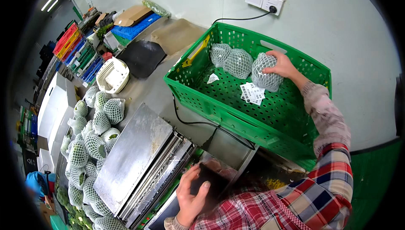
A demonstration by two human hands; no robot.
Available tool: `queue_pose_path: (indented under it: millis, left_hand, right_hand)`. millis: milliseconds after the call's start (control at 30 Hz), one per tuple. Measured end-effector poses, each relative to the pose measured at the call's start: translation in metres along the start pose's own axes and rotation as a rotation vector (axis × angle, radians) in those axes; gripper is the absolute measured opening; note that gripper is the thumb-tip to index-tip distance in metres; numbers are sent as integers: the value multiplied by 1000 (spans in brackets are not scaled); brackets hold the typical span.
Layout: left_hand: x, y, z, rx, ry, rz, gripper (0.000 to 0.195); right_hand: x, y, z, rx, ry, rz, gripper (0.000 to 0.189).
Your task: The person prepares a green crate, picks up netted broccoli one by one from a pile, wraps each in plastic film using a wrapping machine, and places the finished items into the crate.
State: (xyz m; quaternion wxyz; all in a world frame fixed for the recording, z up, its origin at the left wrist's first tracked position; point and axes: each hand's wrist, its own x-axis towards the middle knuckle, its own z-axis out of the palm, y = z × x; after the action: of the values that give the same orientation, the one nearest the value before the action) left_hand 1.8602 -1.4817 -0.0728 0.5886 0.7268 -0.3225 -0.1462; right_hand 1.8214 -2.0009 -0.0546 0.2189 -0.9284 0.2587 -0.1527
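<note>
My right hand [281,65] grips a bundle in white foam netting [267,75] inside a green perforated plastic crate [234,119]. Two more netted bundles [238,64] sit beside it, near the crate's back left corner. Printed paper labels [252,93] lie on the crate floor just below the held bundle. My left hand [193,192] is empty with fingers apart, above the near side of a metal wrapping machine [136,157]. Green vegetables in foam net sleeves [95,144] are piled left of the machine.
A cream plastic basket [113,75] and a black sheet [142,57] lie on the metal worktop [142,87]. A black cable [202,122] runs along the crate's near side. A wall socket [272,5] holds a plug. Coloured crates [76,53] are stacked at the far left.
</note>
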Motion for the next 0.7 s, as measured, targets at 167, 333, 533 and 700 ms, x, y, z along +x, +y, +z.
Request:
queue_pose_path:
  millis: [167,333,533,700]
  left_hand:
    - [-6,-6,-24,79,116,-143,32]
    - [-38,-18,-63,168,431,-135,41]
    - [-69,-25,-150,591,847,-59,48]
    - [-141,-28,-243,1134,1401,-175,70]
  right_hand:
    - [64,103,110,-146,87,-231,76]
    - [104,63,103,-484,14,-357,64]
    - [29,-309,158,523,-355,-607,47]
    - [-73,-507,261,645,-860,-951,44]
